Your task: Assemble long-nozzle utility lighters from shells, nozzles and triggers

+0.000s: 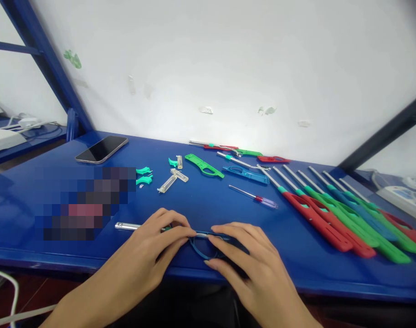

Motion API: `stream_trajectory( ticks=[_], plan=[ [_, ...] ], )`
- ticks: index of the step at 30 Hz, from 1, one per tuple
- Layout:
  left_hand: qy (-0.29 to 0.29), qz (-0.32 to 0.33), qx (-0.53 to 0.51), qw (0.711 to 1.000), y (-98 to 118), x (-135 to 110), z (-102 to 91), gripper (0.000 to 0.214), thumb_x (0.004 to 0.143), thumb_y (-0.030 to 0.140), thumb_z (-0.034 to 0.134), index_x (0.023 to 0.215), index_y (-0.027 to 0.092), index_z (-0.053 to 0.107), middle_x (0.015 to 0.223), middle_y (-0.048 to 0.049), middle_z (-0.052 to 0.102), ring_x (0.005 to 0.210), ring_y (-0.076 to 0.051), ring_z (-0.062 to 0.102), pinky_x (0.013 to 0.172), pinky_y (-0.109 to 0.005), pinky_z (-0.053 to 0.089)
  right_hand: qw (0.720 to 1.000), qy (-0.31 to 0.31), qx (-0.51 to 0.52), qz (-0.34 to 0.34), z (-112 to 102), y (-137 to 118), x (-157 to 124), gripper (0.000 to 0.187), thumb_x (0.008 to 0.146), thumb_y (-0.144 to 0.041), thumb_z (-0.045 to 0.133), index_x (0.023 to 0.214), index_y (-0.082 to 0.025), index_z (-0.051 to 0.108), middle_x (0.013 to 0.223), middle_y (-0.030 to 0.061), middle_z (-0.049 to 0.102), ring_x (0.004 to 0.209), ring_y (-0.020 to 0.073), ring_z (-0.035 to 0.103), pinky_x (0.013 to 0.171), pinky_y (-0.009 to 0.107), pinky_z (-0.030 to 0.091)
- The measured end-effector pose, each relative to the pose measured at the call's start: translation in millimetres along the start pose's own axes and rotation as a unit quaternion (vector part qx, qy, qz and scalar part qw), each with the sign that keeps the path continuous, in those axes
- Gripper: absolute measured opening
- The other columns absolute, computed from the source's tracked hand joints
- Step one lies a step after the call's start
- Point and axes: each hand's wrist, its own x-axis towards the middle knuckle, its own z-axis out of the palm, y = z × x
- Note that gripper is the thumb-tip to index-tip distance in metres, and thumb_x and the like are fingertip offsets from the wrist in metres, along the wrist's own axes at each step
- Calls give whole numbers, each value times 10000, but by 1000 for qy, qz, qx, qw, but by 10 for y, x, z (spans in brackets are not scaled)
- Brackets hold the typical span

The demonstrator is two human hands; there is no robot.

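Observation:
A blue long-nosed lighter (201,246) lies across the near edge of the blue table (194,200), its metal tube (125,226) sticking out to the left. My left hand (160,239) presses down on the lighter where tube meets body, fingers curled over it. My right hand (242,255) covers the blue handle loop, fingertips on its rim. Both hands hold the lighter flat against the table.
A row of several finished red, green and blue lighters (344,214) lies at the right. Loose parts sit mid-table: a small screwdriver (254,197), green shell (204,165), blue shell (245,174), clear pieces (172,180), green triggers (144,175). A phone (101,149) lies back left.

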Motion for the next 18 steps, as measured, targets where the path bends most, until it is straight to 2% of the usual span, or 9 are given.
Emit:
stream_trajectory(
  ticks=[5,11,14,18],
  plan=[
    [0,3,6,1000,-10,4,-6,289,1115,195,439,1222,307,683,1228,-24,660,1149,-187,635,1000,-315,557,1000,-17,2,25,-22,-14,8,220,1033,-345,688,1229,-277,764,1219,24,791,1132,250,705,981,411,554],
    [7,4,9,1000,33,-10,-11,315,1103,145,451,1234,313,683,1235,-18,642,1137,-179,633,1015,-311,542,1000,-17,7,24,1,15,-6,232,1021,-339,701,1239,-291,763,1216,35,797,1111,262,725,969,420,586],
    [10,11,2,1000,51,-2,-13,329,1098,120,451,1229,310,685,1199,-19,642,1103,-179,630,970,-301,550,999,-14,25,35,-46,29,11,265,984,-348,749,1246,-310,751,1224,30,792,1127,270,717,982,433,599],
    [7,24,2,1000,41,13,-5,370,1090,90,443,1258,315,685,1194,-29,640,1091,-193,620,964,-331,546,996,8,91,17,-215,-85,91,215,1011,-244,677,1197,-318,754,1178,4,798,1125,191,726,975,304,616]
  ],
)
